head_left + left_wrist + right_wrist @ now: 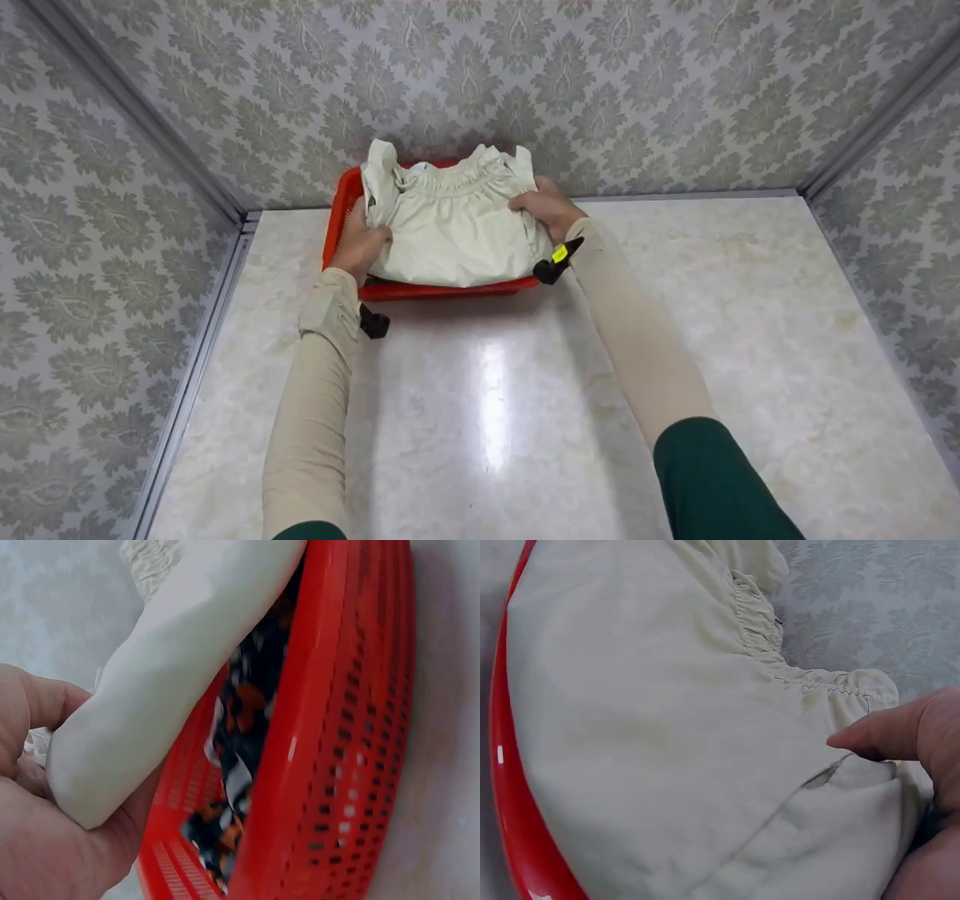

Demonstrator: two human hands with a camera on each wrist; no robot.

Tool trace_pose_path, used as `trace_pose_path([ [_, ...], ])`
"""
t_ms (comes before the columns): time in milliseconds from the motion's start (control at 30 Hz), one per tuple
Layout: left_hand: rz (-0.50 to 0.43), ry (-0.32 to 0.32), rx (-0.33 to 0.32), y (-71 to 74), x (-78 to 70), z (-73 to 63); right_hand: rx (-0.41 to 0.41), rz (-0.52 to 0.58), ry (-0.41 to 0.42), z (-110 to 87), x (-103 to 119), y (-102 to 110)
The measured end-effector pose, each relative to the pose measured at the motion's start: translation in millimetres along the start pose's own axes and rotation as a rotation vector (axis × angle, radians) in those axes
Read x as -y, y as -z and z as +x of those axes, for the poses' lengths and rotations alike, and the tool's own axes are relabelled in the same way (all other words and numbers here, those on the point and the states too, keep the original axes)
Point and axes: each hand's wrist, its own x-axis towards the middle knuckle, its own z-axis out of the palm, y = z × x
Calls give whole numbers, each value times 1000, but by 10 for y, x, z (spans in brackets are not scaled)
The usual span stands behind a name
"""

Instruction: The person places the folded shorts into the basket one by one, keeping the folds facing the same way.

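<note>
A folded cream garment point(457, 225) with a gathered, elastic-looking edge lies over a red plastic basket point(450, 292). On its left side my left hand point(360, 244) grips the folded cloth, thumb on top and fingers beneath. My right hand point(551, 206) pinches the opposite side, the thumb pressing on the upper face near a seam in the right wrist view. Under the garment, the left wrist view shows a dark cloth point(251, 705) with orange and white patches inside the basket. Most of the basket's inside is hidden by the garment.
The basket stands on a pale marbled tabletop point(465, 405), close to the patterned back wall point(480, 75). Patterned panels point(75, 262) with metal edging rise at the left and right. A small black device point(375, 322) sits at each wrist.
</note>
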Motion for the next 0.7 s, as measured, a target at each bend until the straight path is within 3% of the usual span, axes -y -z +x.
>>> trace_pose_path([
  [233,40,9,-56,21,155,113,-90,-186,144,96,-124,-152],
  [300,113,-8,-70,10,203,126,-94,-307,174,102,-149,-171],
  [433,425,20,-121,-51,227,53,-150,-671,260,32,-191,-207],
  [567,799,-36,-148,-204,183,-108,-218,-1029,404,-138,-264,-300],
  [633,923,-117,-85,-303,177,-161,-172,-1153,444,-220,-318,-374],
  [700,995,-157,44,-395,188,-186,-71,-1235,418,-272,-384,-450],
])
